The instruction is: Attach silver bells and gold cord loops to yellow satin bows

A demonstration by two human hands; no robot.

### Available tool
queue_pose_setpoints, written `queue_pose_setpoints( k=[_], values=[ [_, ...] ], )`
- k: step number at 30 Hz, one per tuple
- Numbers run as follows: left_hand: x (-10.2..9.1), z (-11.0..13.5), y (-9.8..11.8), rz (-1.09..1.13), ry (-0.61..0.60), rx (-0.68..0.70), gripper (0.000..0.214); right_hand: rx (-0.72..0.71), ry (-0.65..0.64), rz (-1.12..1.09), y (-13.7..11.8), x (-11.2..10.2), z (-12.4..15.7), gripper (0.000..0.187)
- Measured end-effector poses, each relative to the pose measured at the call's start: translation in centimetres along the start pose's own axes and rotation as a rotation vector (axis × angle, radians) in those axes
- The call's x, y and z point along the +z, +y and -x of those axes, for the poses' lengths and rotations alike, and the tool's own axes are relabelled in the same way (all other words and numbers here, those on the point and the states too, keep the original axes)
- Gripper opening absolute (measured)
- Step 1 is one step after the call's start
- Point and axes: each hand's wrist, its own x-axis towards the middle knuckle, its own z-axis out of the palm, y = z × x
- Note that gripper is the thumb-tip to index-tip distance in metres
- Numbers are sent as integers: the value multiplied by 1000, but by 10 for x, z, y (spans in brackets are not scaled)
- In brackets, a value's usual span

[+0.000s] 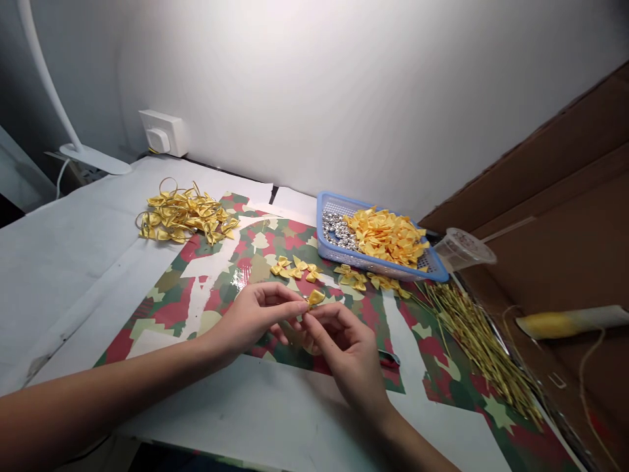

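Between my fingertips is a small yellow ribbon bow (pixel 316 297), held over the camouflage-patterned sheet (pixel 289 229). My left hand (pixel 263 314) pinches it from the left, thumb and index finger together. Close against it, my right hand (pixel 344 337) has thumb and fingers pressed together at the bow's lower side; whatever lies between those fingertips is mostly hidden. Just beyond my hands, several loose yellow bows (pixel 296 267) lie in a row on the sheet.
A blue basket (pixel 322 246) by the wall holds yellow bows and silver bells. Bows with gold twist ties (pixel 189 213) are heaped at left. Gold ties (pixel 484 351) lie at right, near a clear plastic cup (pixel 464 249). A white lamp base (pixel 95 158) stands at far left.
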Motion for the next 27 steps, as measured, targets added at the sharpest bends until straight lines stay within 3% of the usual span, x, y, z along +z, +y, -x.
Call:
queue_pose_setpoints(
  k=[5, 10, 17, 22, 27],
  values=[
    [-4, -3, 0, 28, 30, 39, 21, 60, -65, 24, -3, -3, -2, 18],
    [-5, -4, 2, 38, 29, 29, 28, 4, -42, 107, -5, -8, -3, 17],
    [-2, -3, 3, -77, 31, 103, 22, 44, -127, 158, -6, -12, -6, 27],
    [-2, -2, -1, -113, 35, 138, 21, -22, -69, 263, -8, -12, -6, 23],
    [-1, -1, -2, -111, 18, 114, 21, 32, -69, 167, -6, -9, -7, 26]
  ],
)
